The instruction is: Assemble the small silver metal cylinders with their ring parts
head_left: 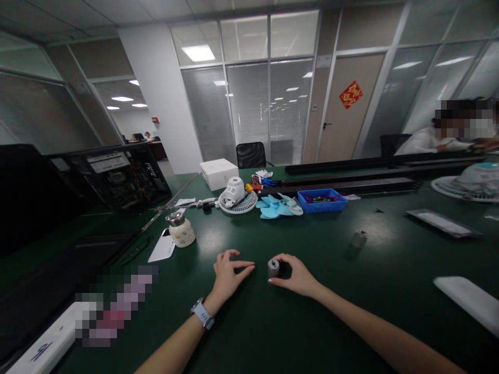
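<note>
A small grey metal cylinder, which looks like an electric motor [273, 268], stands upright on the green table in front of me. My right hand [297, 276] has its thumb and index finger curled around it from the right. To its left is my left hand [230, 272], with a watch on the wrist. Its fingers are apart and hold nothing, and the fingertips stop short of the motor. Farther right on the table stands a second similar metal cylinder [359, 239], which neither hand touches.
Behind my hands lie light blue fan blades [275, 206], a white fan part [236, 197], a blue tray [323, 202] with wires and a white box [219, 174]. A cream bottle [182, 231] stands left. Black rails [351, 184] lie at the back; a person [429, 137] sits right.
</note>
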`<state>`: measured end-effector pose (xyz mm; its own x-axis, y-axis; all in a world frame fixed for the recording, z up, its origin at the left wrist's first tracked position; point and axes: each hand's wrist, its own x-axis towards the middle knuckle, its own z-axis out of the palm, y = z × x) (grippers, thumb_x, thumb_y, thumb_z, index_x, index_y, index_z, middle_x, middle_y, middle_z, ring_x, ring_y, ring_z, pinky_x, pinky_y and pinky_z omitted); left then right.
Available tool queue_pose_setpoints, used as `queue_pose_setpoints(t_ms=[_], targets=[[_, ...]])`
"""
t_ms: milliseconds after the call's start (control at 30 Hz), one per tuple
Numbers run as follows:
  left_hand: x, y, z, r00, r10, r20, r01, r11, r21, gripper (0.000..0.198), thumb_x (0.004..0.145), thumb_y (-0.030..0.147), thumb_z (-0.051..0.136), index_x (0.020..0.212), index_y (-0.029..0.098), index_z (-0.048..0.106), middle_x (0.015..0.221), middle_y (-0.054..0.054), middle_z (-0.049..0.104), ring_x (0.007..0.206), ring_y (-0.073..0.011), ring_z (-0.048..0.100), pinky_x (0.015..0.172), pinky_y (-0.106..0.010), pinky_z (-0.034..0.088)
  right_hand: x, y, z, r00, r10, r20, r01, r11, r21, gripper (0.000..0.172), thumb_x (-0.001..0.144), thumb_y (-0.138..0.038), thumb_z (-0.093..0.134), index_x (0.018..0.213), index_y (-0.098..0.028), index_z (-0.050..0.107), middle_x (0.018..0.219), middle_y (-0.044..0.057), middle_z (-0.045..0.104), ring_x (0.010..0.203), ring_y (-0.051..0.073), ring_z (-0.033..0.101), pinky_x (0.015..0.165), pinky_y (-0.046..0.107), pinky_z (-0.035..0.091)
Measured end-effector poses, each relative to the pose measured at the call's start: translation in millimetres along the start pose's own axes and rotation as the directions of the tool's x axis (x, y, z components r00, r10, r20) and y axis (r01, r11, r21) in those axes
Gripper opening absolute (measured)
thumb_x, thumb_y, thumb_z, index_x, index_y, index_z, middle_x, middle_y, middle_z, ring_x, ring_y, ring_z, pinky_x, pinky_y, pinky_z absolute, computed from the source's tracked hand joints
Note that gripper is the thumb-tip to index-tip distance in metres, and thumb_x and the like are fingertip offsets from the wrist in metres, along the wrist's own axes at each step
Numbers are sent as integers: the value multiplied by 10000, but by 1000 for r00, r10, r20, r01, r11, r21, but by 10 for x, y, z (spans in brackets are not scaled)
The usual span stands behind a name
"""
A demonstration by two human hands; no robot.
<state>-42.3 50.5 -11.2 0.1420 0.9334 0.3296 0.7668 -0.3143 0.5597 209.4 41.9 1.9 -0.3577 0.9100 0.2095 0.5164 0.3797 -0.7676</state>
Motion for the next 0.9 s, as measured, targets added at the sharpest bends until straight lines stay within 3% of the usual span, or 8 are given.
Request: queue_pose_setpoints(t_ms=[200, 400, 500, 733, 800, 900], targets=[[-18, 37, 43, 998, -25, 54, 21, 998, 57, 313, 768, 580, 610, 986, 392, 732, 1151, -73, 535, 1087, -329, 406, 877, -511, 354, 9, -28, -8, 1000, -9, -1, 10, 1000, 20, 484, 650, -490, 765, 1055, -258, 638, 1071, 35, 671, 1013, 252, 591, 908, 438, 435], [-15, 110, 11, 994, -95, -58, 93, 995, -44, 335, 860, 538, 499, 1052, 358, 705, 1043, -67, 586, 1025, -296, 459, 874, -486, 380, 0, 11, -69, 1000, -18, 2, 17, 994, 107, 399, 698, -450, 741, 1019, -223, 672, 1034, 39, 703, 973, 223, 635, 887, 392, 482], [-11, 97, 23, 989, -113, -91, 104, 990, -98, 356, 878, 533, 468, 1019, 318, 714, 1027, -70, 593, 1005, -286, 463, 878, -482, 392, -79, 113, -423, 997, 51, -50, -46, 995, 87, 408, 692, -443, 741, 1013, -199, 677, 1021, 55, 713, 954, 227, 653, 884, 393, 502], [-12, 74, 46, 990, -110, -86, 104, 992, -74, 341, 893, 506, 464, 980, 292, 714, 1009, -55, 606, 998, -260, 471, 874, -439, 411, -470, 683, -1737, 935, 342, -95, -338, 940, 53, 481, 583, -419, 795, 993, -189, 694, 1032, 121, 726, 993, 300, 670, 956, 420, 489], [-14, 71, 45, 991, -107, -80, 101, 992, -74, 343, 896, 509, 458, 984, 295, 712, 1014, -53, 607, 1001, -259, 471, 873, -437, 412, -560, 835, -1913, 907, 411, -92, -402, 910, 99, 439, 567, -377, 800, 958, -201, 706, 987, 135, 737, 960, 304, 685, 904, 377, 512], [-13, 65, 45, 992, -104, -66, 99, 992, -79, 347, 905, 507, 443, 986, 298, 708, 1021, -50, 612, 1002, -259, 471, 875, -437, 410, -636, 968, -1987, 883, 467, -52, -453, 876, 166, 400, 544, -356, 796, 902, -193, 721, 911, 140, 748, 903, 306, 702, 798, 338, 541]])
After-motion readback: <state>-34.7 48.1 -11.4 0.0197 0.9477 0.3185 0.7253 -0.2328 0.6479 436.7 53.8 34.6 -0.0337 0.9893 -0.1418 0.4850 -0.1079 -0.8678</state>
